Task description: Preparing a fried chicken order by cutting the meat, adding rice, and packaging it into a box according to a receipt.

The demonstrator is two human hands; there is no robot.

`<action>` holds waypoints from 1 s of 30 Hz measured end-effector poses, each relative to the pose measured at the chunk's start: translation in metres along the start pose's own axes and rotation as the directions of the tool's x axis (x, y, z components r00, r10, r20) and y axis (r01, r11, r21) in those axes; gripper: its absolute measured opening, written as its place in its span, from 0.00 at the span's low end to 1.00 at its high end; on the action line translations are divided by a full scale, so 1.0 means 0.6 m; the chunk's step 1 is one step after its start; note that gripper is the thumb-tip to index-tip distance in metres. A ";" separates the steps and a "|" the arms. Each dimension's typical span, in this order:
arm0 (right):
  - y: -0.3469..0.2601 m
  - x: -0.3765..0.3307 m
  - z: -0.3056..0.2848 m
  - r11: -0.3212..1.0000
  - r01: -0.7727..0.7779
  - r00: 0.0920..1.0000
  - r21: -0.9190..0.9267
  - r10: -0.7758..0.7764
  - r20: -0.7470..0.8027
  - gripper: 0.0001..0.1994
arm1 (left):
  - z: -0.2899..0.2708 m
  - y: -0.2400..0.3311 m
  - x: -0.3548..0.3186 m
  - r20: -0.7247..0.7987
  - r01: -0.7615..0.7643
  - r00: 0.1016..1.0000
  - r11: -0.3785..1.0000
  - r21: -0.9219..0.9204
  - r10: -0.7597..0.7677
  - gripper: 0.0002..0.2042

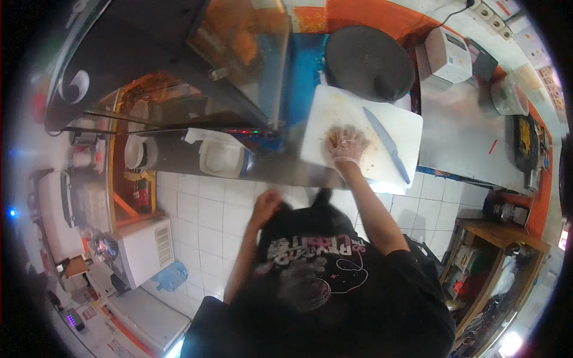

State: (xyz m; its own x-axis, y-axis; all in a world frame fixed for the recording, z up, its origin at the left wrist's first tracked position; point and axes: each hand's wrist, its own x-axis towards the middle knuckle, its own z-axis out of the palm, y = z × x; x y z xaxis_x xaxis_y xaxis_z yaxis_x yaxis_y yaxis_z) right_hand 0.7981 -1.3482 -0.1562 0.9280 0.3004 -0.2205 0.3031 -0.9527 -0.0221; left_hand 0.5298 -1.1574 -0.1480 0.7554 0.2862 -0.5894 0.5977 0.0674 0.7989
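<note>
My right hand, in a clear plastic glove, rests on a white cutting board. Its fingers are spread over a small heap of brown chopped food, partly hidden beneath them. Brown crumbs and stains lie around it on the board. To the right of that hand a knife with a blue-grey blade and handle lies slantwise across the board, untouched. My left hand, bare, is off the counter beside my black clothing; its fingers are blurred, and nothing shows clearly in them.
Behind the board sits a large round black lid or pan. A steel counter extends right, with a white printer-like box, a clear tub and a black pan. Left are a white container and a glass case.
</note>
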 end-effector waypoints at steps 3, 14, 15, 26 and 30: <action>0.027 0.016 0.052 0.988 0.155 0.984 0.018 -0.152 -0.094 0.28 | -0.025 -0.006 -0.014 -0.041 -0.003 0.999 0.997 -0.083 -0.001 0.08; 0.089 0.014 0.017 0.790 0.324 0.851 0.520 -0.003 -0.525 0.13 | -0.165 -0.131 -0.081 -0.235 -0.104 0.966 0.994 0.035 0.109 0.16; 0.052 -0.007 0.007 0.761 0.351 0.855 0.546 -0.024 -0.518 0.13 | -0.178 -0.147 -0.088 -0.248 -0.105 0.964 0.994 -0.008 0.100 0.16; -0.487 -0.108 -0.042 0.458 0.861 0.508 0.219 -0.797 -0.328 0.15 | -0.324 -0.221 -0.138 -0.229 -0.080 0.970 0.997 0.018 0.083 0.17; -0.514 -0.132 -0.042 0.600 0.796 0.571 -0.080 -0.788 -0.231 0.19 | -0.398 -0.227 -0.136 -0.272 -0.165 0.947 0.985 0.041 0.170 0.15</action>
State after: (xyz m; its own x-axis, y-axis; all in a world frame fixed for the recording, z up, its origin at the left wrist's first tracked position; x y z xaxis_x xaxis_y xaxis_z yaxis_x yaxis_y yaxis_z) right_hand 0.6367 -1.0773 -0.1071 0.3408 0.9329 0.1163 0.9379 -0.3288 -0.1109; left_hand 0.3229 -0.9616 -0.1799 0.7443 0.5422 -0.3900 0.4755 -0.0202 0.8795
